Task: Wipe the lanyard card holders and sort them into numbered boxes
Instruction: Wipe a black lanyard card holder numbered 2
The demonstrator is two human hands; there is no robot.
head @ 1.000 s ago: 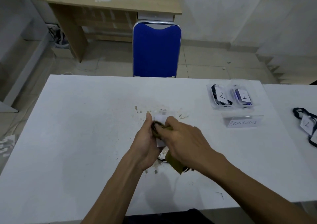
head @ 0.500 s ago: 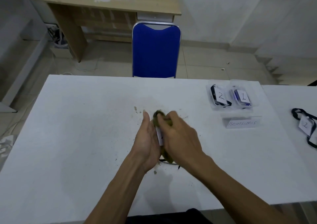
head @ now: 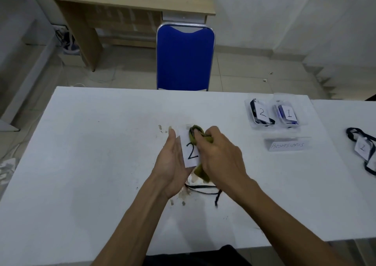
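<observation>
Olive cloth (head: 196, 136): we see it bunched in the right hand (head: 217, 155), fingers curled round it, pressed on the top of the card holder; a tail of it hangs below the hand.
Right hand grip: clamped on the cloth, rubbing face down onto the holder so we judge this is the wiping step.
Left hand (head: 173, 164): fingers straight, flat against the holder's left edge and back, cradling rather than pinching; we think it acts as a backing so the wipe has something to push against.
Card holder (head: 190, 153): marked 2, held between both hands above the table, near its middle, face up toward us so the number stays readable.
Lanyard strap (head: 203, 188): black, trails from the holder onto the table (head: 81, 164) below the hands.
Stains: brownish smears on the table around the hands.
Box 2 (head: 259, 113): clear, far right of the table, already holds a holder tagged 2; we judge this is the target.
Box 1 (head: 288, 114): just beside box 2 on its right, holds a tagged item with blue.
Paper label (head: 288, 145): handwritten, in front of the boxes.
Other lanyard (head: 362, 149): tagged 1, on the neighbouring table at far right, not yet wiped as far as we can judge.
Blue chair (head: 184, 56): behind the table.
</observation>
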